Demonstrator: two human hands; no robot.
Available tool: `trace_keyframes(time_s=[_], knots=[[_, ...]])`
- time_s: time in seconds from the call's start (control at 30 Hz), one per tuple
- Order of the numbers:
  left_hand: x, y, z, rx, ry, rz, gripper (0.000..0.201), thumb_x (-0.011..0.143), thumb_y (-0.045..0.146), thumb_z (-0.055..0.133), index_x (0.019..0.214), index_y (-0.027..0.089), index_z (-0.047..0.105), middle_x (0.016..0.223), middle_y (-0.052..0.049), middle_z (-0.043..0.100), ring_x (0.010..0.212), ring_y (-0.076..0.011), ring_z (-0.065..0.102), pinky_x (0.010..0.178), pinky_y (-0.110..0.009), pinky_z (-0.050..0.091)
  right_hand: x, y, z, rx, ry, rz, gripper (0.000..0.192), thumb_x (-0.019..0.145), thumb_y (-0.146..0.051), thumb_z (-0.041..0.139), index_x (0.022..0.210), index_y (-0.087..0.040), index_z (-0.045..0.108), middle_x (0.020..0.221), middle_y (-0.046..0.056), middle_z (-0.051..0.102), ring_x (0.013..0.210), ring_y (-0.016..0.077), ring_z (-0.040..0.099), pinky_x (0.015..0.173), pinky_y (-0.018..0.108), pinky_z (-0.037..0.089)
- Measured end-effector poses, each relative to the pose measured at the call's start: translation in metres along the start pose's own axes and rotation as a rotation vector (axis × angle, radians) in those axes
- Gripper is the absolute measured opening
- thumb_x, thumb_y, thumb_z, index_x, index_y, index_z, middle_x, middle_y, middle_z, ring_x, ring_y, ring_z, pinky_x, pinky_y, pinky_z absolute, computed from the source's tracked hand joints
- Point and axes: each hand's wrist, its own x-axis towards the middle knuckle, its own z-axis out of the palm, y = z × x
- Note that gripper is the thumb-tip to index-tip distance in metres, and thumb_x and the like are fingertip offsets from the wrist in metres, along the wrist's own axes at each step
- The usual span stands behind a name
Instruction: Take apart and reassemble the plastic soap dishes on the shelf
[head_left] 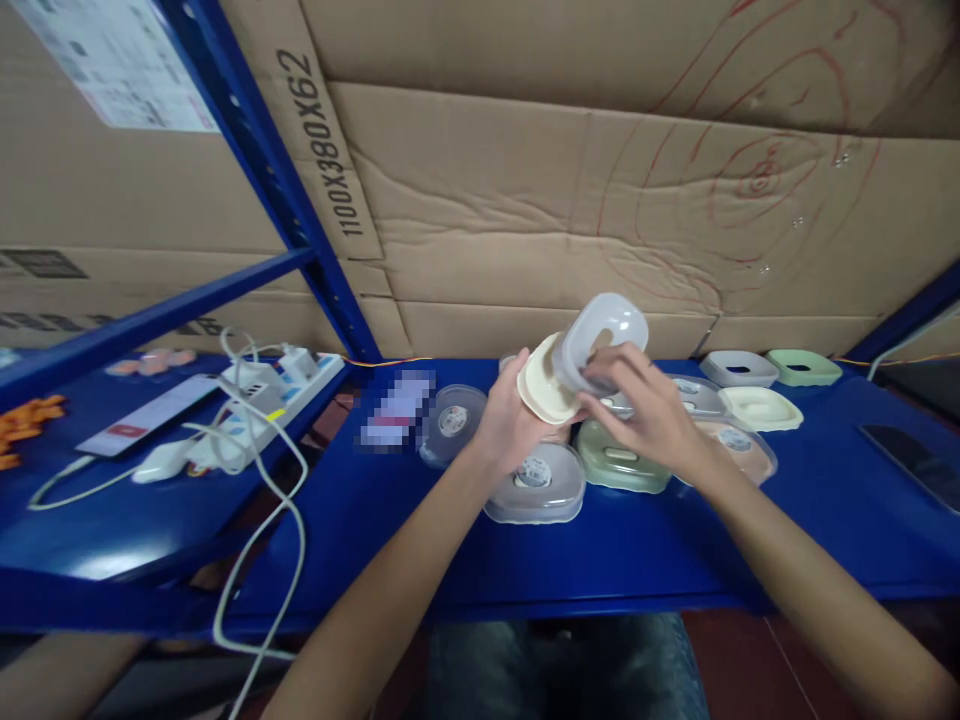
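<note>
My left hand (511,422) grips a cream-coloured lid (541,384), held tilted above the blue table (645,550). My right hand (646,404) holds a clear plastic container (600,335) pressed against that lid. Both hands hover over a group of small containers: a clear one with a round label (535,484) directly below, a pale green one (621,460) beside it, and a pinkish one (739,447) to the right.
Another clear container (451,422) lies to the left. Grey (739,368), green (804,366) and cream (759,408) lids sit at the back right. A white power strip (279,392) with cables lies on the left shelf. Cardboard (570,190) forms the back wall. A dark flat object (911,458) rests far right.
</note>
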Motion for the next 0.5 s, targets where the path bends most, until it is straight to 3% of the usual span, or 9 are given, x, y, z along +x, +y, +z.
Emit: trace_keyframes(time_s=[0.1, 0.23, 0.37, 0.5], knots=[[-0.002, -0.004, -0.004, 0.035, -0.029, -0.003, 0.048, 0.106, 0.055, 0.060, 0.132, 0.016, 0.075, 0.127, -0.014, 0.079, 0.119, -0.0317, 0.075, 0.084, -0.036, 0.064, -0.006, -0.025, 0.013, 0.089, -0.042, -0.053, 0.021, 0.106, -0.023, 0.067, 0.127, -0.024, 0.065, 0.123, 0.012, 0.069, 0.115, 0.0279, 0.072, 0.096, 0.043, 0.063], [-0.001, -0.006, -0.012, 0.166, 0.025, 0.009, 0.046, 0.091, 0.047, 0.082, 0.124, 0.015, 0.076, 0.121, -0.014, 0.079, 0.108, -0.0285, 0.075, 0.067, -0.030, 0.058, -0.011, -0.031, 0.026, 0.149, 0.008, -0.062, 0.021, 0.105, -0.021, 0.069, 0.126, -0.023, 0.066, 0.120, 0.011, 0.070, 0.113, 0.0264, 0.072, 0.096, 0.043, 0.064], [-0.002, -0.011, -0.014, 0.248, 0.071, 0.053, 0.047, 0.083, 0.040, 0.092, 0.120, 0.015, 0.077, 0.119, -0.013, 0.078, 0.104, -0.0252, 0.074, 0.071, -0.030, 0.060, -0.013, -0.033, 0.033, 0.165, 0.080, -0.073, 0.024, 0.104, -0.019, 0.071, 0.127, -0.025, 0.067, 0.118, 0.010, 0.071, 0.113, 0.0275, 0.073, 0.098, 0.049, 0.065], [-0.003, -0.020, -0.013, 0.310, 0.121, 0.082, 0.044, 0.078, 0.032, 0.095, 0.117, 0.018, 0.078, 0.116, -0.011, 0.079, 0.103, -0.0247, 0.075, 0.073, -0.030, 0.059, -0.017, -0.037, 0.035, 0.122, 0.125, -0.081, 0.033, 0.101, -0.018, 0.075, 0.133, -0.025, 0.067, 0.125, 0.013, 0.073, 0.125, 0.0323, 0.071, 0.107, 0.058, 0.062]])
